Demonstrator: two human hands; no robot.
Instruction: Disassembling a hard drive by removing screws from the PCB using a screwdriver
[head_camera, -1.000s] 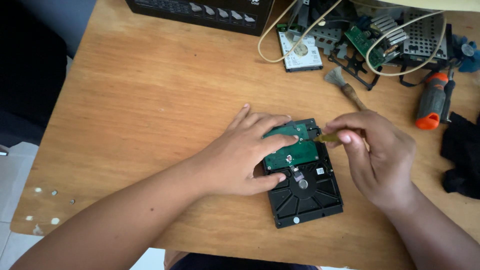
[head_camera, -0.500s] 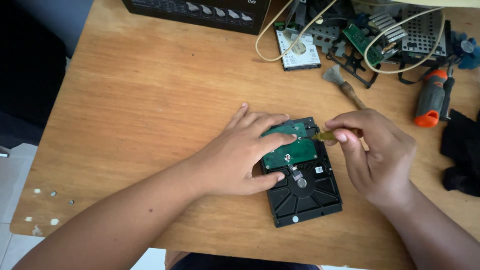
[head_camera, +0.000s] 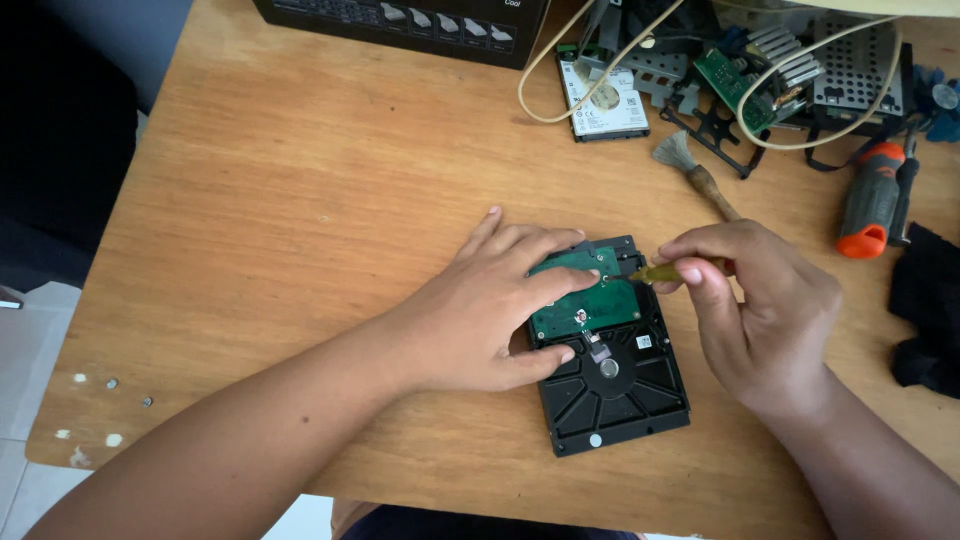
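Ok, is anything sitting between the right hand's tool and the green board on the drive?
Nothing visible. The right hand holds the yellowish tool with its tip at the green circuit board's upper right corner. The left hand rests on the hard drive's left side, fingers short of the tip.

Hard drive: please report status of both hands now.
Left hand flat on hard drive, pinning it. Right hand pinches small yellow tool at green board. Nothing blocking.
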